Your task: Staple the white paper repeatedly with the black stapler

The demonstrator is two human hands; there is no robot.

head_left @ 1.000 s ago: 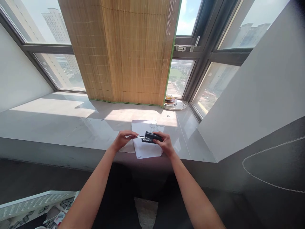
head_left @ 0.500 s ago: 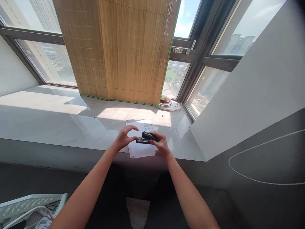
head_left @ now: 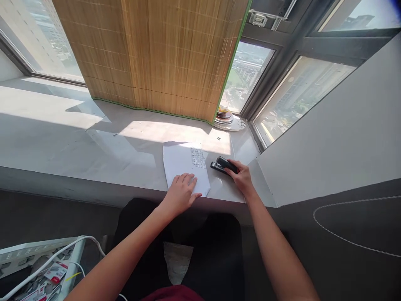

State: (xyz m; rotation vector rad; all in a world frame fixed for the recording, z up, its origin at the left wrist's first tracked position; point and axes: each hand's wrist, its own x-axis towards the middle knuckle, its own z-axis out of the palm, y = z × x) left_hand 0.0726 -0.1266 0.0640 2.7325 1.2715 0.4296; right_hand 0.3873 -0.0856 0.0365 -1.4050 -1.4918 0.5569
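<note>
Black stapler [head_left: 222, 164] lies on the grey windowsill [head_left: 94, 142] just right of a white sheet of paper [head_left: 181, 163], and the right hand [head_left: 242, 178] is closed around its rear end, the nose pointing left toward the sheet. Left hand [head_left: 182, 193] rests flat on the paper's near edge, fingers spread and gripping nothing (the sheet carries a small block of print near its far right corner). Farther back, a bamboo blind [head_left: 156, 54] hangs down to the sill, and a small stack of plates [head_left: 226, 120] sits by its right end, well apart from both hands.
</note>
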